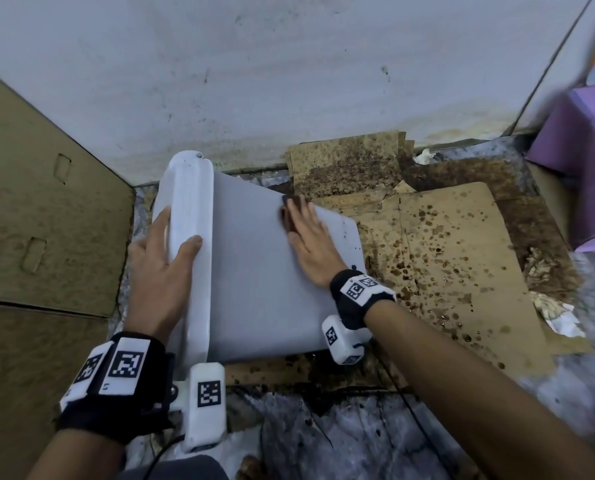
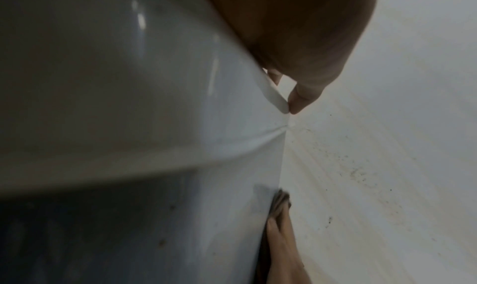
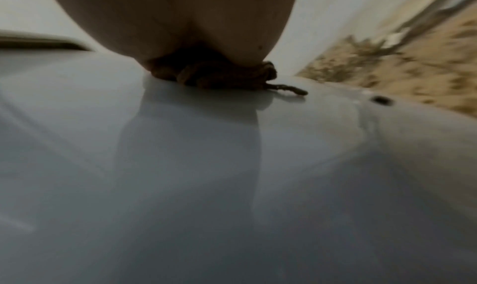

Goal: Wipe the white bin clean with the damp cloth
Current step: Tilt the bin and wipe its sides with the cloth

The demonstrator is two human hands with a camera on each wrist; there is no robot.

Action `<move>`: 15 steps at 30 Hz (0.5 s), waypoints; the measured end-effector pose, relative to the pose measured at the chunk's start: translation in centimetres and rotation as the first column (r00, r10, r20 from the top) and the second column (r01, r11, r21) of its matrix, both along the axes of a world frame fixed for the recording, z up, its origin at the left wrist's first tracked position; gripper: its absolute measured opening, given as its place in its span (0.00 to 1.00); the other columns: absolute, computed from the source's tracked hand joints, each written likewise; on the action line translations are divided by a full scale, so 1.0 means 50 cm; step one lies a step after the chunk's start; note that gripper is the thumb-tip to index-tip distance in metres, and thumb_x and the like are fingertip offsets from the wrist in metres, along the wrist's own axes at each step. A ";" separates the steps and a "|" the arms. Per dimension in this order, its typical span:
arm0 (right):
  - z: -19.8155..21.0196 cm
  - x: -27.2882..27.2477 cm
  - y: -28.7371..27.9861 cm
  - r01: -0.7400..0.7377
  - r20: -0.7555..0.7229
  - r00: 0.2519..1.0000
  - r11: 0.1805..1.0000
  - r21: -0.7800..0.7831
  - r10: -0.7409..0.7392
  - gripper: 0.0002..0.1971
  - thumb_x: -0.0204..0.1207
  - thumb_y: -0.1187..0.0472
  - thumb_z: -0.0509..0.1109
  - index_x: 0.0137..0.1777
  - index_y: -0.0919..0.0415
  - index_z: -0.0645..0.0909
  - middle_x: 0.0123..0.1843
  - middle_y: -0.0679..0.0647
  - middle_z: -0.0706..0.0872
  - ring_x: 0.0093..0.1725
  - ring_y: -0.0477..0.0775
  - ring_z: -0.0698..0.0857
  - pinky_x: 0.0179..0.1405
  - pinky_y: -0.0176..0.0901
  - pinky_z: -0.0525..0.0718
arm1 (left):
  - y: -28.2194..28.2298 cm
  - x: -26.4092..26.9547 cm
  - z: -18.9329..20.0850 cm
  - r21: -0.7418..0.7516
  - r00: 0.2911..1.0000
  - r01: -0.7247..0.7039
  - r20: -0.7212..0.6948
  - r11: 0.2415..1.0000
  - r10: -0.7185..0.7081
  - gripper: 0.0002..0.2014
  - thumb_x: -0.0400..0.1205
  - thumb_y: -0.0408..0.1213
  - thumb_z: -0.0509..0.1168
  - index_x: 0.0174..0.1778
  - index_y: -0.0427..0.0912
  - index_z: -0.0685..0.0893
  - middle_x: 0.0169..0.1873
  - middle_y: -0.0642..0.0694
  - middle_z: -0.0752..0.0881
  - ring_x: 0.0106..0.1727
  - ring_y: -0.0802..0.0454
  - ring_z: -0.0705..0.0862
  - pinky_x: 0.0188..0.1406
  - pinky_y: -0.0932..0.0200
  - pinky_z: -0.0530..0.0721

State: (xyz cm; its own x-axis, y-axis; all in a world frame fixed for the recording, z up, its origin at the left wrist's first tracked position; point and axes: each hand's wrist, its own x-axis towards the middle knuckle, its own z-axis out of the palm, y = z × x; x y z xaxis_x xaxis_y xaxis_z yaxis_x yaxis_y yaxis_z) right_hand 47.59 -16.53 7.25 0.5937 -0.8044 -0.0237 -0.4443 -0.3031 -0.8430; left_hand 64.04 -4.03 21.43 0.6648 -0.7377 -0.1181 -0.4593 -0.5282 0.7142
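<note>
Brown cloth (image 3: 214,74) bunched under R palm (image 3: 180,23) (wrist cam), head cam hides it

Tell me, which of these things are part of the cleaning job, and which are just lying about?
Part of the job:
white bin, lying on its side
brown cloth, pressed flat under the right hand
left hand, gripping the bin's rim

Just lying about:
stained cardboard on the floor
purple box
crumpled paper

Glossy smooth plastic bin (image 1: 254,271), rumpled brown cloth (image 3: 219,74), stained matt cardboard (image 1: 445,254).
</note>
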 end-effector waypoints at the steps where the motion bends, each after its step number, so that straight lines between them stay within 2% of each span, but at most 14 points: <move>1: -0.022 -0.024 -0.007 0.050 -0.035 0.998 0.998 0.048 -0.048 0.27 0.88 0.53 0.45 0.84 0.45 0.40 0.85 0.49 0.37 0.83 0.50 0.37 0.82 0.61 0.39 | -0.001 0.002 -0.002 0.001 1.000 -0.001 0.001 1.000 0.001 0.27 0.85 0.48 0.61 0.81 0.62 0.65 0.72 0.42 0.66 0.72 0.41 0.72 0.77 0.42 0.68; 3: -0.066 -0.073 -0.019 0.157 -0.123 0.983 0.977 0.144 -0.139 0.27 0.88 0.53 0.45 0.84 0.46 0.40 0.86 0.50 0.40 0.84 0.52 0.38 0.82 0.63 0.43 | -0.001 0.004 -0.006 -0.003 1.000 -0.003 0.001 1.000 0.003 0.27 0.85 0.47 0.62 0.81 0.62 0.65 0.72 0.42 0.65 0.73 0.41 0.72 0.77 0.41 0.68; 6: -0.100 -0.113 -0.024 0.268 -0.204 0.955 0.917 0.296 -0.214 0.27 0.88 0.53 0.45 0.84 0.49 0.41 0.86 0.50 0.41 0.84 0.52 0.38 0.81 0.55 0.39 | 0.000 0.005 -0.009 -0.012 1.000 0.003 -0.002 1.000 -0.003 0.26 0.85 0.48 0.62 0.80 0.63 0.66 0.71 0.43 0.65 0.73 0.42 0.72 0.77 0.41 0.68; 8: -0.095 -0.104 -0.023 0.287 -0.195 0.953 0.902 0.323 -0.233 0.27 0.89 0.54 0.45 0.84 0.49 0.41 0.86 0.51 0.41 0.84 0.52 0.37 0.80 0.52 0.38 | 0.001 0.006 -0.009 -0.012 1.000 0.008 0.006 1.000 -0.008 0.26 0.85 0.48 0.62 0.80 0.64 0.66 0.70 0.43 0.66 0.71 0.42 0.73 0.76 0.42 0.69; 11: -0.058 -0.068 -0.001 0.194 -0.098 0.979 0.961 0.198 -0.178 0.27 0.88 0.55 0.46 0.84 0.48 0.42 0.86 0.52 0.40 0.84 0.52 0.36 0.82 0.55 0.37 | 0.002 0.010 -0.011 -0.001 1.000 0.010 0.018 1.000 -0.010 0.26 0.85 0.48 0.61 0.80 0.64 0.65 0.70 0.42 0.66 0.70 0.41 0.73 0.76 0.41 0.69; 13: -0.036 -0.047 0.025 0.088 -0.044 0.995 0.991 0.101 -0.084 0.27 0.88 0.56 0.47 0.84 0.48 0.41 0.86 0.51 0.40 0.83 0.49 0.35 0.80 0.51 0.34 | 0.002 0.012 -0.010 0.005 1.000 0.009 0.021 1.000 -0.009 0.26 0.85 0.48 0.62 0.80 0.64 0.65 0.70 0.41 0.66 0.70 0.39 0.73 0.76 0.40 0.69; 15: -0.035 -0.042 0.040 0.045 -0.034 0.998 0.998 0.054 -0.043 0.27 0.88 0.56 0.47 0.84 0.47 0.41 0.86 0.49 0.40 0.83 0.46 0.35 0.79 0.48 0.33 | 0.004 0.012 -0.010 0.019 1.000 0.007 0.022 1.000 -0.008 0.27 0.83 0.51 0.62 0.80 0.65 0.65 0.70 0.42 0.66 0.70 0.39 0.74 0.75 0.38 0.69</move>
State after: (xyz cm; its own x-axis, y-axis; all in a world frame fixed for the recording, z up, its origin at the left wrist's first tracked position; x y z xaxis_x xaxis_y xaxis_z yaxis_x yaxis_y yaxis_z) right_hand 45.47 -14.53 5.51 0.5559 -0.8267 -0.0869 -0.4838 -0.2367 -0.8425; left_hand 64.65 -3.83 20.92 0.6619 -0.7404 -0.1172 -0.4791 -0.5380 0.6935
